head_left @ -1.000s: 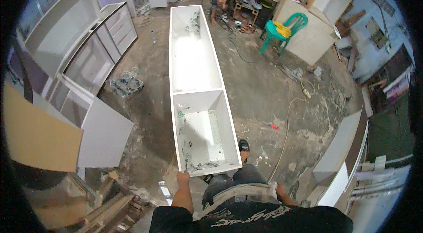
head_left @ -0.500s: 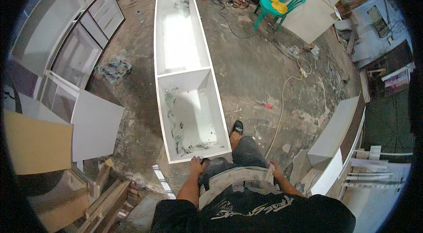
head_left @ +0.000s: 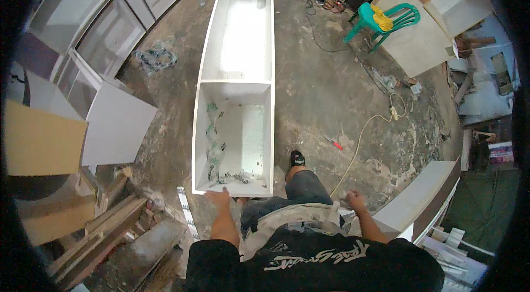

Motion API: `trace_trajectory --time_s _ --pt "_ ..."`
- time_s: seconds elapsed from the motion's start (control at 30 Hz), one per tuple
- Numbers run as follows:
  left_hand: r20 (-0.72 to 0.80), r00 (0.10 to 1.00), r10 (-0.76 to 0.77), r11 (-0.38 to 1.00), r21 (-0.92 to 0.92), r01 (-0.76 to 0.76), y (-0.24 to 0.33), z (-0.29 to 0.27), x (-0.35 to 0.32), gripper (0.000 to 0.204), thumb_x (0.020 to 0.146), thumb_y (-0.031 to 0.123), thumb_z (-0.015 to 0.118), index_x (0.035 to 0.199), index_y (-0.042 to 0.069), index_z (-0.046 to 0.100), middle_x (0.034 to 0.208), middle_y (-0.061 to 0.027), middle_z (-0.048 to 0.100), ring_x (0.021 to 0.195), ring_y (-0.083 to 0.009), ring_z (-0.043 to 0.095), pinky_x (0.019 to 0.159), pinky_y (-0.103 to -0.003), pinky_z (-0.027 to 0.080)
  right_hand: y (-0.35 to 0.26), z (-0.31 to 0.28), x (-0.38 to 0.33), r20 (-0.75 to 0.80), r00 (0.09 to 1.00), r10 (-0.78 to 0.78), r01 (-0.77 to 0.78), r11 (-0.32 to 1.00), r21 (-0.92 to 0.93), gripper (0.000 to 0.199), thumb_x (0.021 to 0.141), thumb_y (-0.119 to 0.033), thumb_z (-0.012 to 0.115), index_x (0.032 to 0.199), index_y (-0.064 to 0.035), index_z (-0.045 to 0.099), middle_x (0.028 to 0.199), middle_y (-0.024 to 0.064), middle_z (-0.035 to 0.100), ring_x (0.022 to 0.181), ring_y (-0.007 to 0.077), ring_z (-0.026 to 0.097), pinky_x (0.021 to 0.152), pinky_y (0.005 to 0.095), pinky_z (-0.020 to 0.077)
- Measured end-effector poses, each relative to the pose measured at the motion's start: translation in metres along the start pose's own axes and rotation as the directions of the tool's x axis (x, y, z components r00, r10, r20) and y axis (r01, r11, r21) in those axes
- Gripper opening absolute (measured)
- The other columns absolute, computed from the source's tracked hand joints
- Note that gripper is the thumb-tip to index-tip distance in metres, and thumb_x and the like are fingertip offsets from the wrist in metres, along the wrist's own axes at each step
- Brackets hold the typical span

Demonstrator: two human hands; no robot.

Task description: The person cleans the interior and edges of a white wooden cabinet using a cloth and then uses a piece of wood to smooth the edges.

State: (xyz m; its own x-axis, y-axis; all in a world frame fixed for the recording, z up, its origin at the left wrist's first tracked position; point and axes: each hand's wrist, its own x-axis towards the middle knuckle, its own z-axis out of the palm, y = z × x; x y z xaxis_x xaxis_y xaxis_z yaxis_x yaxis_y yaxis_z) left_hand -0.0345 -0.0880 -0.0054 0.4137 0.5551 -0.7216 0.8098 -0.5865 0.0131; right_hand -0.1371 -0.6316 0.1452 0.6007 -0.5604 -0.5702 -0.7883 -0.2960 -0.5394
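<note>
A long white cabinet (head_left: 237, 82) lies open side up on a rough concrete floor (head_left: 326, 93), running from the lower centre of the frame up to the top centre. It is a narrow, box-like carcass of flat white panels, split by a cross panel into a short near bay and a much longer far bay; bits of torn clear wrapping cling to the inner walls of the near bay and to the far end. It looks stiff and bulky, probably heavy and awkward for one person because of its length, with smooth panel faces that could slip; the end panel's edge and the side rims seem the surest places to take hold. The person's left hand (head_left: 220, 199) rests at the lower left corner of the near end panel, fingers curled against its edge, apparently gripping it. The right hand (head_left: 355, 201) hangs free at lower right, well apart from the cabinet, loosely curled and holding nothing that can be seen. A foot in a dark shoe (head_left: 297, 158) stands just right of the near end. Further out, a red tool (head_left: 333, 142) and a pale cable (head_left: 375, 126) lie on the floor to the right, a green plastic chair (head_left: 383, 22) stands at upper right, and white panels (head_left: 116, 126) lean at left.
</note>
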Motion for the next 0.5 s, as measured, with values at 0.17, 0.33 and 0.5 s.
trace_trajectory --time_s 0.17,0.33,0.5 --pt "-0.027 0.999 -0.04 0.973 -0.228 0.033 -0.057 -0.045 0.118 0.109 0.082 0.06 0.05 0.141 -0.016 -0.003 0.151 -0.0321 -0.003 0.142 -0.0408 -0.001 0.116 -0.045 0.003 -0.039 0.019 0.022 -0.099 0.98 -0.173 0.152 0.97 -0.188 0.033 0.084 -0.024 0.067 0.106 -0.0014 0.06 0.088 0.0144 0.065 0.08 0.0211 0.063 0.069 0.0344 0.0503" --pt "0.067 0.997 -0.026 0.917 -0.395 0.05 -0.054 -0.053 0.099 0.109 0.083 0.06 0.048 0.141 -0.015 -0.006 0.151 -0.03 -0.008 0.143 -0.0377 -0.007 0.117 -0.042 0.001 0.015 0.061 -0.018 0.115 0.973 -0.199 0.224 0.93 -0.29 0.026 0.086 -0.019 0.064 0.103 0.0007 0.063 0.092 0.0125 0.067 0.079 0.0208 0.064 0.07 0.0332 0.0501" --pt "0.207 0.978 0.016 0.97 -0.241 0.036 -0.033 -0.066 0.096 0.107 0.082 0.063 0.047 0.141 -0.015 0.003 0.153 -0.0273 0.002 0.143 -0.0354 -0.003 0.117 -0.039 0.001 0.126 0.063 0.022 0.043 0.953 -0.298 0.301 0.948 -0.103 0.024 0.091 -0.019 0.056 0.101 0.0001 0.066 0.091 0.0146 0.068 0.084 0.0232 0.065 0.073 0.0376 0.0502"
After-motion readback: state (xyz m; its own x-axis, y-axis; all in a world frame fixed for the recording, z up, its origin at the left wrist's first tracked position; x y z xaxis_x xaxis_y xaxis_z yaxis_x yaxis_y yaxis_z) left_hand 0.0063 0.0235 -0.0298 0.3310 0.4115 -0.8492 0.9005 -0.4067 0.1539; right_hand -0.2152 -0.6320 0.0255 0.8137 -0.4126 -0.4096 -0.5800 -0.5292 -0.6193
